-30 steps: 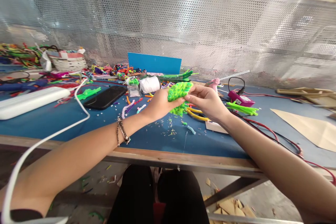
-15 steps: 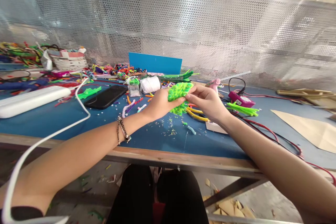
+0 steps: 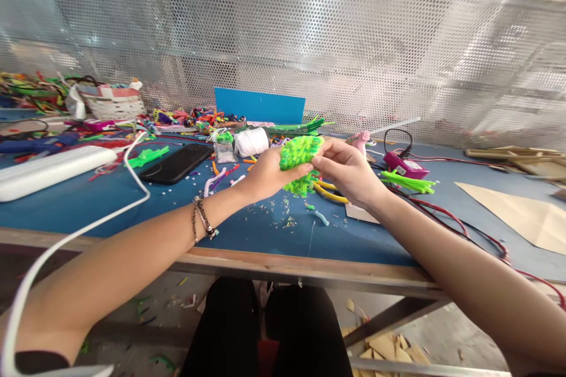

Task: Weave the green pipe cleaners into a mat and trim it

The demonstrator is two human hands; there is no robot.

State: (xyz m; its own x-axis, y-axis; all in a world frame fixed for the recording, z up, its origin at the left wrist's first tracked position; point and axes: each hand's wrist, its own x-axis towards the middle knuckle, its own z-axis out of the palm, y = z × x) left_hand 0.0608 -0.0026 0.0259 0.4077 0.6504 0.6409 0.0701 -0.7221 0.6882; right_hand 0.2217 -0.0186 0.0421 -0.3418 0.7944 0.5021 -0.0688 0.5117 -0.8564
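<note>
A bright green piece woven from fuzzy pipe cleaners (image 3: 300, 152) is held up above the table in front of me. My left hand (image 3: 266, 175) grips its left side, thumb across the near face and the other fingers hidden behind. At its right edge, my right hand (image 3: 347, 169) pinches the piece between thumb and fingers. Beneath the hands, yellow pipe cleaners (image 3: 331, 193) and a short pale blue piece (image 3: 321, 218) lie on the blue tabletop (image 3: 260, 241) among small green clippings.
Left of my hands lie a black phone (image 3: 177, 164) and a white power strip (image 3: 57, 169) with its cable. A white spool (image 3: 251, 142) stands behind them. To the right are green pipe cleaners (image 3: 409, 182), a magenta box (image 3: 405, 166) and brown paper (image 3: 515, 216).
The green woven piece has turned slightly, showing more of its near face. Both hands keep their grip in nearly the same place, and the view has shifted a little.
</note>
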